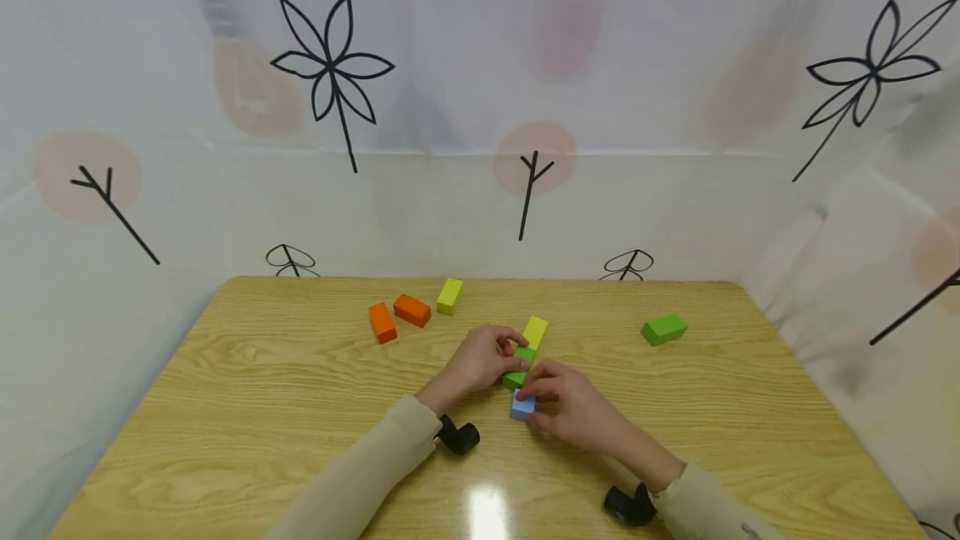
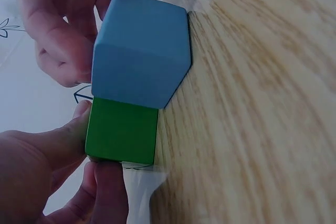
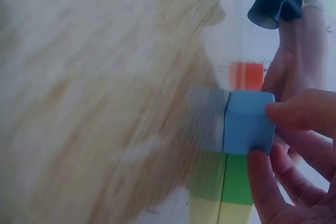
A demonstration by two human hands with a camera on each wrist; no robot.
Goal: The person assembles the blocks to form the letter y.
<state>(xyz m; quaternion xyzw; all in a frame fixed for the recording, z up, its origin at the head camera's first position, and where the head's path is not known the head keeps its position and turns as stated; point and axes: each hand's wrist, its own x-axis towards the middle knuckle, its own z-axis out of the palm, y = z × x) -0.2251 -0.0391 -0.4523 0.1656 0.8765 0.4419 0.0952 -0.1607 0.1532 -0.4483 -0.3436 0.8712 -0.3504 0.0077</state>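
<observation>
My left hand point(image 1: 480, 357) pinches a green block point(image 2: 123, 132) between thumb and fingers on the wooden table. A yellow block point(image 1: 535, 332) lies at the far end of the green one, in line with it. With thumb and fingertips, my right hand point(image 1: 573, 407) holds a light blue block point(image 3: 249, 121) at the near end of the green block. Blue and green appear to meet end to end in both wrist views. Fingers partly cover the green block in the head view.
Two orange blocks point(image 1: 382, 323) and another yellow block point(image 1: 450, 296) lie at the back left of the table point(image 1: 247, 407). A second green block point(image 1: 663, 329) rests at the back right. A patterned white cloth point(image 1: 435, 215) hangs behind the table. Each wrist wears a black camera point(image 1: 459, 437).
</observation>
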